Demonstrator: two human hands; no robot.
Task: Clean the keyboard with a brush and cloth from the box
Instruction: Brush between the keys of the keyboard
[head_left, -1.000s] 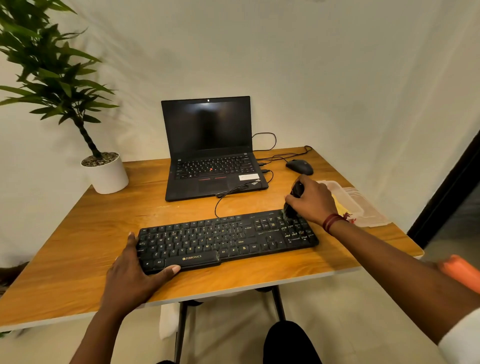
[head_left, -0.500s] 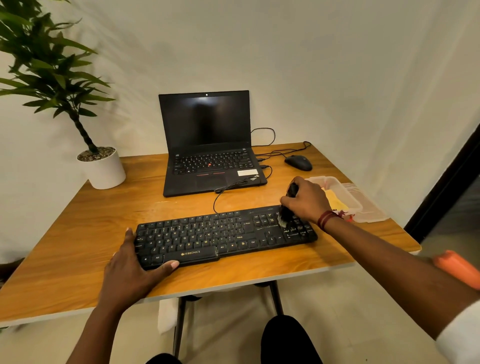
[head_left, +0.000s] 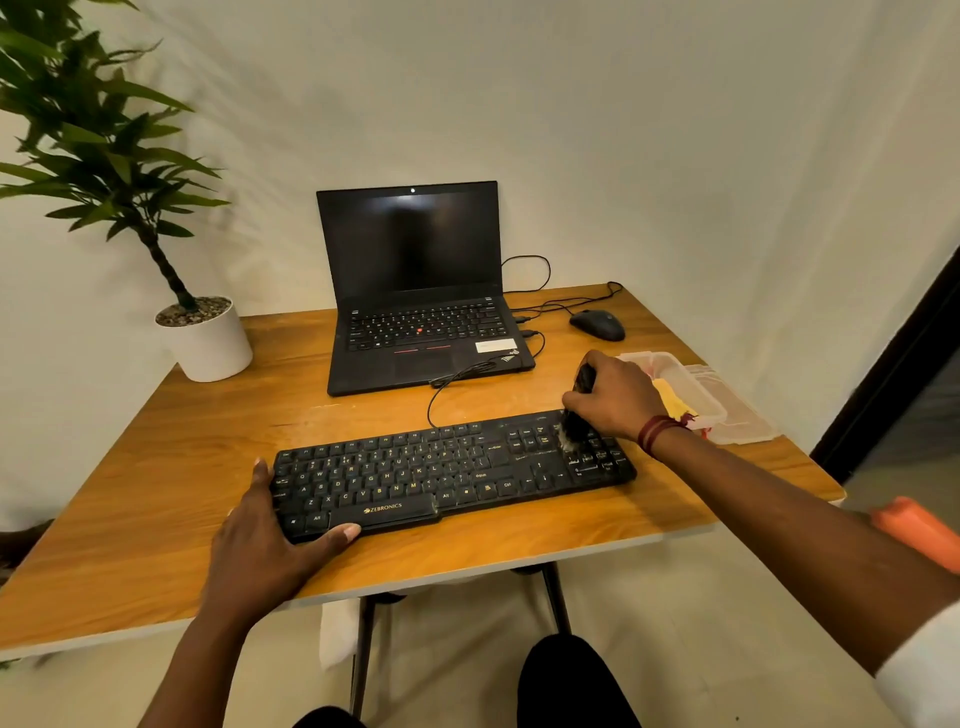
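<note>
On matte black keyboard, right hand presses bristly brush.

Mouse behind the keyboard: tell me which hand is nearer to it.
Right. The right hand, gripping the brush at the number-pad end of the keyboard, is just in front of the mouse; the left hand rests on its opposite near corner, much farther away.

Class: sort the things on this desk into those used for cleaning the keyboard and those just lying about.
Job: keyboard (left hand rests on it), brush (right hand grips it), box, yellow cloth.
Lying about: laptop, mouse, potted plant.
</note>
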